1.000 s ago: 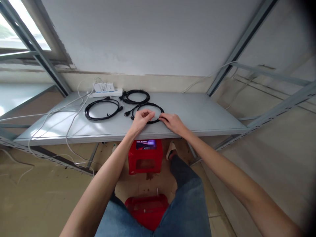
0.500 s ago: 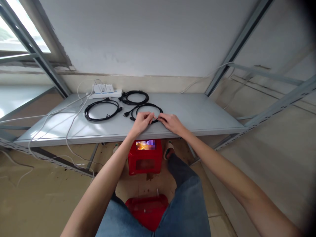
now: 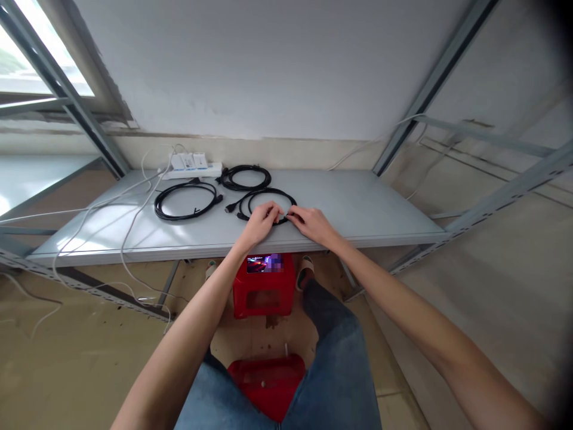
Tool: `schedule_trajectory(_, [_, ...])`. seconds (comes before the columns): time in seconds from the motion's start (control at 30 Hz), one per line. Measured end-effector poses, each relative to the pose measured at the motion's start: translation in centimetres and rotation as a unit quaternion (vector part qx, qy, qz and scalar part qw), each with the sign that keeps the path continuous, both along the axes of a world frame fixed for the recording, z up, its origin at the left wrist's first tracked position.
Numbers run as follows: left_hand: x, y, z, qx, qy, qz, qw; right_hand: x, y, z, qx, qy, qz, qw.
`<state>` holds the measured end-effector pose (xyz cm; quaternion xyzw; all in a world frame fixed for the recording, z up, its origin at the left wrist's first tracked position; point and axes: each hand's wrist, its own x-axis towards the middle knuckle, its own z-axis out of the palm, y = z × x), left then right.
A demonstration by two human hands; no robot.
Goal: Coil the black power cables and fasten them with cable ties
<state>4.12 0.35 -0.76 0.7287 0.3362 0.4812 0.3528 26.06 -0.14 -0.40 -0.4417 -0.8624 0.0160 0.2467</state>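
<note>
- One black cable coil (image 3: 274, 190) lies near the middle of the shelf (image 3: 353, 206), toward its near edge; a dark connector (image 3: 231, 208) sticks out on its left side.
- Left hand (image 3: 265, 218): at the near side of this coil, covering part of the ring, fingers curled with thumb and fingertips close together; whether it has hold of anything cannot be told.
- Right hand (image 3: 308, 222): at the near right part of the same ring, thumb and forefinger drawn almost together; what lies between the tips is too small to make out.
- Just beyond, slightly left, lies a second black coil (image 3: 248, 187), with its plug end pointing left.
- Farther left rests a third, wider black coil (image 3: 179, 217), a plug on its right side.
- At the far left of the shelf, a white power strip (image 3: 212, 171) carries white adapters (image 3: 188, 160); pale cords (image 3: 133, 222) run from there toward the near edge and down.
- Behind is a grey-white wall (image 3: 268, 71), with a window (image 3: 31, 65) at far left.
- Below the near edge, a red stool (image 3: 264, 283) bears a phone (image 3: 259, 264), its screen lit.
- Nearest are jeans-clad legs (image 3: 342, 358), with a red seat (image 3: 268, 379) between them.
</note>
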Motion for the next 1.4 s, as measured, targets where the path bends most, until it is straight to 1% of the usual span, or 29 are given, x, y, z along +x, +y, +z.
schedule_trajectory(0.2, [0.2, 0.0, -0.1, -0.013, -0.012, 0.003, 1.0, -0.1, -0.3, 0.4, -0.015, 0.01, 0.0, 1.0])
schedule_trajectory(0.3, [0.3, 0.0, -0.1, -0.005, -0.021, 0.004, 1.0, 0.0, -0.3, 0.4, -0.019, 0.012, 0.005, 1.0])
schedule_trajectory(0.37, [0.2, 0.1, -0.2, 0.006, -0.007, 0.016, 1.0, 0.0, -0.3, 0.4, -0.02, 0.01, 0.01, 1.0])
schedule_trajectory(0.43, [0.3, 0.1, -0.2, 0.02, 0.026, 0.031, 0.999, 0.0, -0.4, 0.4, -0.017, 0.003, 0.016, 1.0])
schedule_trajectory(0.53, [0.4, 0.0, -0.2, 0.06, 0.101, 0.06, 0.991, 0.0, -0.4, 0.3, 0.0, -0.015, 0.035, 0.999])
schedule_trajectory(0.63, [0.6, -0.5, -0.3, 0.1, 0.2, 0.11, 0.968, -0.1, -0.4, 0.0, 0.018, -0.033, 0.056, 0.998])
schedule_trajectory(0.7, [0.8, -0.9, -0.3, 0.109, 0.259, 0.139, 0.95, -0.1, -0.3, -0.1, 0.02, -0.045, 0.059, 0.997])
schedule_trajectory(0.8, [1.1, -1.1, -0.4, 0.104, 0.299, 0.153, 0.936, -0.2, -0.4, 0.1, 0.02, -0.072, 0.051, 0.996])
schedule_trajectory(0.93, [1.1, -0.9, -0.3, 0.092, 0.29, 0.146, 0.942, -0.4, -0.7, 1.3, 0.021, -0.155, 0.054, 0.986])
schedule_trajectory(1.03, [1.0, -0.8, -0.1, 0.089, 0.278, 0.133, 0.947, -0.5, -0.8, 2.6, 0.022, -0.242, 0.056, 0.968])
schedule_trajectory(1.1, [1.0, -0.7, -0.1, 0.089, 0.27, 0.123, 0.951, -0.6, -0.6, 3.4, 0.028, -0.282, 0.069, 0.956])
schedule_trajectory(1.3, [1.0, -0.2, -0.6, 0.095, 0.261, 0.116, 0.954, -0.8, 0.6, 5.3, 0.041, -0.339, 0.102, 0.934])
schedule_trajectory(1.4, [1.0, -0.1, -0.7, 0.09, 0.256, 0.118, 0.955, -0.9, 0.7, 5.8, 0.031, -0.34, 0.102, 0.934])
